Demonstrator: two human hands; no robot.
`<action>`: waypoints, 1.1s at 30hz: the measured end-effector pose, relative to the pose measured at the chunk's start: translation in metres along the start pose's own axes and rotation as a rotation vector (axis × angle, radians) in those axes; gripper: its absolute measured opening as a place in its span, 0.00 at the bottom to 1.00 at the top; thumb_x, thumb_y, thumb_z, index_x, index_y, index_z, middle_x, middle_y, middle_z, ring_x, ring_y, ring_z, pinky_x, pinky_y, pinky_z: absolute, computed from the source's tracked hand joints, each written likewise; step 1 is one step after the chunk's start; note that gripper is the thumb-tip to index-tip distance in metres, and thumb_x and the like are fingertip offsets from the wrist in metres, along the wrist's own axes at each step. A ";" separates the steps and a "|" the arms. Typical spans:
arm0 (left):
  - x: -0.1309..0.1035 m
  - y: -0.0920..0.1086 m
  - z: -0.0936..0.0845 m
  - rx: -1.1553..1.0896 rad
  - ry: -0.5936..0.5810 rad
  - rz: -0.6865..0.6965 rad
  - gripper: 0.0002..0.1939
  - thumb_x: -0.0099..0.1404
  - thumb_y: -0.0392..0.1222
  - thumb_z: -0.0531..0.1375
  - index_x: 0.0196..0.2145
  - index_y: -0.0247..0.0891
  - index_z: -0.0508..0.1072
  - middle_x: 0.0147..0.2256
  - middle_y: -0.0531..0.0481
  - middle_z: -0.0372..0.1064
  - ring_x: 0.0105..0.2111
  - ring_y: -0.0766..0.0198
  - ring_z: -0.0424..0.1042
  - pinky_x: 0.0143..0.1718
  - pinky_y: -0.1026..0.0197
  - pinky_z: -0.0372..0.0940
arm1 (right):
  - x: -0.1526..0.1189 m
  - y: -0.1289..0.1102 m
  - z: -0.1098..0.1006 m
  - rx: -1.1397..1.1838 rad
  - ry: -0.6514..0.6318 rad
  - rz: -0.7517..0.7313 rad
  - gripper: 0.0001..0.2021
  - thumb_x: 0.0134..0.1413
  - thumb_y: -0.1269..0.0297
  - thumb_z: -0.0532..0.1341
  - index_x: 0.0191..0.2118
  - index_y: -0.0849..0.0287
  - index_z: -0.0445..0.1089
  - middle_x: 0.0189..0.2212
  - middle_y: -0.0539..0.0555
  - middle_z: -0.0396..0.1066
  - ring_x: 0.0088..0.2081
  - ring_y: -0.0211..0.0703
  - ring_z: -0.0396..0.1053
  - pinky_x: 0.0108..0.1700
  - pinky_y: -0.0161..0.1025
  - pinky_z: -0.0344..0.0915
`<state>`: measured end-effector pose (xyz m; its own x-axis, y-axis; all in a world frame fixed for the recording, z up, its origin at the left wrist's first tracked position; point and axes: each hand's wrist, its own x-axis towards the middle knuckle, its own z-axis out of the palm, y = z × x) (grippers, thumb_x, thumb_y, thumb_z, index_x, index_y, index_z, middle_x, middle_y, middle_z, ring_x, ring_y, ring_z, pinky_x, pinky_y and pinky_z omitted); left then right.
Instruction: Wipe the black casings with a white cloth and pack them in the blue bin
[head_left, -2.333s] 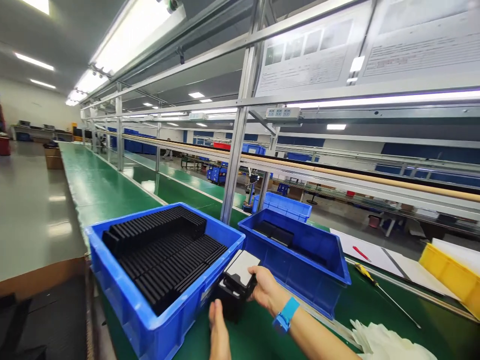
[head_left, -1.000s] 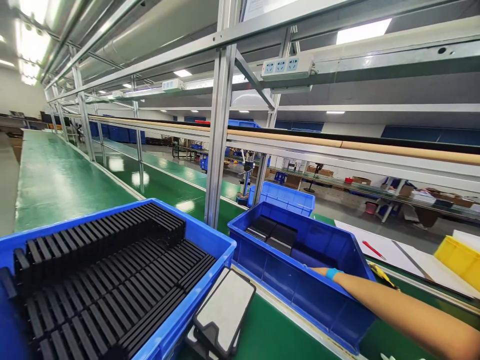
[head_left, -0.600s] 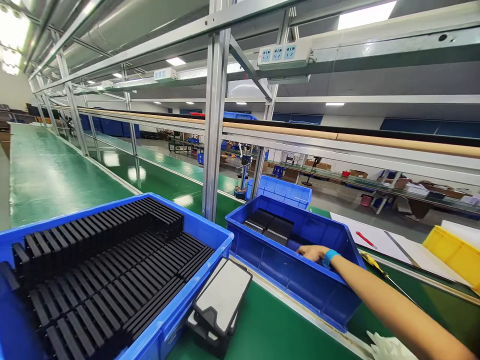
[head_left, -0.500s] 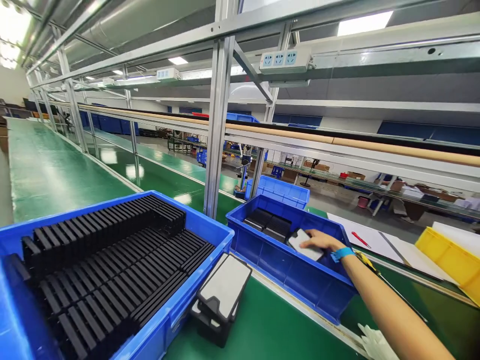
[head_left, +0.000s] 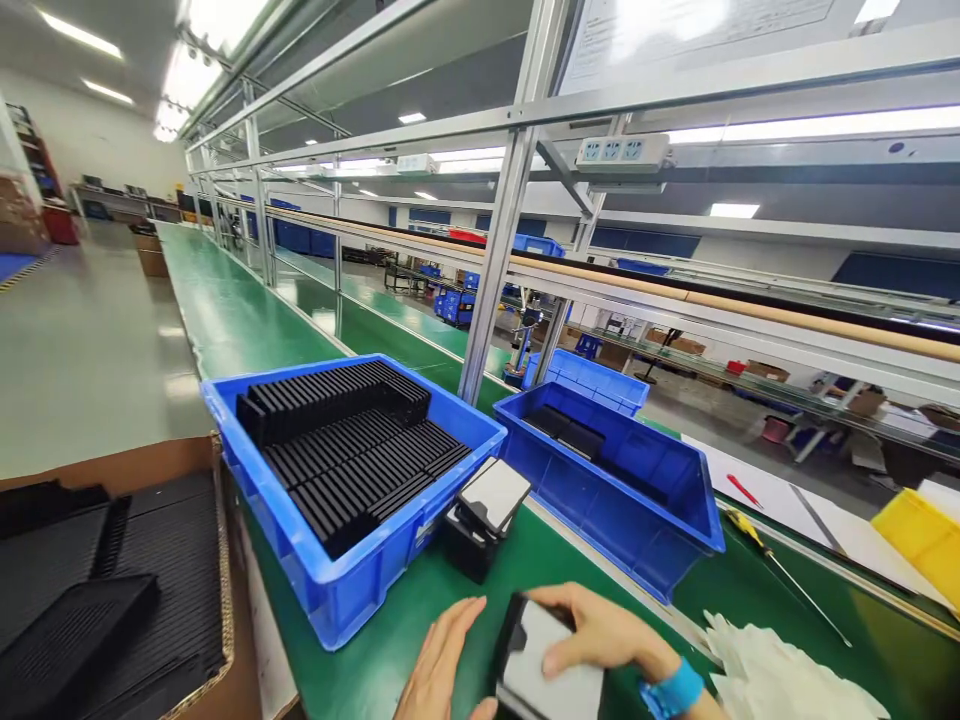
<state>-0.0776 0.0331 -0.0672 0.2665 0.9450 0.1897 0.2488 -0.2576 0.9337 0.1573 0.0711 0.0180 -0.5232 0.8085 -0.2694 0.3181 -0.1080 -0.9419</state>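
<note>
While the right hand (head_left: pixel 600 635) grips a flat white-faced pad (head_left: pixel 551 670), the open left hand (head_left: pixel 442 670) touches its left edge.

A long green conveyor belt (head_left: pixel 225 310) is seen running far back through a large factory hall. An aluminium frame (head_left: pixel 501 250) is raised above it, and a white power strip (head_left: pixel 621 153) is mounted on its crossbar. Fluorescent tube lights (head_left: pixel 217 45) are fixed overhead. A grey floor (head_left: pixel 82 340) is laid to the left, bounded by a pale wall (head_left: pixel 90 140).
</note>
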 end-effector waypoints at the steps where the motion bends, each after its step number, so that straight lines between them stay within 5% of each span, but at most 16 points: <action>1: -0.002 0.002 -0.004 0.039 -0.051 0.027 0.39 0.53 0.51 0.66 0.62 0.45 0.61 0.62 0.47 0.58 0.63 0.50 0.56 0.63 0.52 0.53 | 0.006 0.001 0.011 -0.080 -0.088 -0.029 0.24 0.32 0.61 0.75 0.42 0.57 0.77 0.34 0.49 0.75 0.35 0.44 0.70 0.39 0.34 0.67; 3: -0.007 0.002 -0.009 0.117 -0.105 0.099 0.48 0.51 0.53 0.68 0.65 0.47 0.53 0.66 0.49 0.50 0.65 0.50 0.51 0.65 0.50 0.49 | 0.018 0.000 0.025 -0.254 -0.113 -0.124 0.24 0.34 0.60 0.75 0.43 0.53 0.77 0.35 0.48 0.75 0.38 0.46 0.70 0.44 0.38 0.66; 7: -0.013 -0.005 -0.007 0.302 -0.143 0.226 0.53 0.49 0.52 0.68 0.66 0.47 0.44 0.67 0.49 0.43 0.66 0.48 0.46 0.66 0.46 0.45 | 0.025 -0.004 0.033 -0.356 0.252 -0.264 0.20 0.46 0.58 0.70 0.48 0.50 0.74 0.47 0.53 0.70 0.51 0.52 0.64 0.56 0.44 0.58; 12: -0.010 0.012 0.005 0.385 -0.326 -0.065 0.55 0.45 0.43 0.68 0.65 0.36 0.46 0.64 0.37 0.52 0.65 0.42 0.50 0.65 0.42 0.43 | -0.010 0.013 0.027 -0.271 0.480 -0.243 0.13 0.57 0.55 0.60 0.44 0.54 0.74 0.43 0.55 0.72 0.45 0.49 0.68 0.50 0.43 0.63; 17: -0.016 0.033 0.026 0.356 -0.123 -0.023 0.47 0.48 0.36 0.60 0.66 0.30 0.49 0.61 0.37 0.59 0.60 0.46 0.60 0.62 0.51 0.53 | -0.034 0.047 0.046 -0.165 0.567 -0.135 0.22 0.56 0.45 0.58 0.47 0.57 0.73 0.40 0.58 0.73 0.42 0.52 0.69 0.43 0.44 0.66; 20: -0.024 0.035 0.034 0.224 -0.014 0.018 0.51 0.46 0.35 0.62 0.66 0.32 0.48 0.62 0.39 0.58 0.58 0.46 0.62 0.56 0.56 0.62 | -0.038 0.051 0.063 -0.091 0.588 -0.117 0.30 0.57 0.38 0.52 0.53 0.57 0.69 0.36 0.57 0.72 0.34 0.48 0.68 0.33 0.41 0.67; 22: -0.028 0.036 0.036 0.053 0.003 -0.013 0.53 0.45 0.38 0.65 0.66 0.31 0.48 0.59 0.39 0.62 0.57 0.46 0.64 0.56 0.55 0.62 | -0.042 0.044 0.072 -0.045 0.616 -0.151 0.30 0.58 0.37 0.51 0.51 0.57 0.70 0.36 0.56 0.72 0.34 0.47 0.68 0.35 0.40 0.68; 26: -0.032 0.036 0.036 -0.550 -0.047 -0.293 0.36 0.59 0.60 0.58 0.59 0.36 0.65 0.57 0.42 0.66 0.61 0.46 0.58 0.62 0.47 0.53 | -0.051 0.028 0.081 -0.065 0.681 -0.275 0.20 0.63 0.47 0.51 0.46 0.55 0.72 0.38 0.55 0.73 0.39 0.46 0.71 0.43 0.41 0.69; 29: -0.038 0.029 0.040 -0.770 -0.109 -0.454 0.33 0.59 0.67 0.55 0.50 0.38 0.75 0.56 0.44 0.68 0.65 0.44 0.49 0.65 0.40 0.45 | -0.054 0.024 0.087 -0.399 0.845 -0.473 0.13 0.65 0.57 0.53 0.46 0.52 0.72 0.39 0.55 0.71 0.41 0.45 0.71 0.42 0.40 0.70; 33: -0.054 0.016 0.048 -0.834 -0.075 -0.429 0.28 0.51 0.61 0.66 0.45 0.41 0.77 0.56 0.46 0.68 0.66 0.44 0.45 0.66 0.42 0.39 | -0.053 0.024 0.094 -0.790 0.991 -0.738 0.07 0.62 0.69 0.57 0.43 0.56 0.71 0.32 0.54 0.67 0.34 0.40 0.68 0.33 0.34 0.68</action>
<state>-0.0431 -0.0317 -0.0768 0.3729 0.9029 -0.2137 -0.4002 0.3643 0.8409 0.1188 -0.0284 -0.0095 -0.1136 0.6315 0.7670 0.7364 0.5718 -0.3617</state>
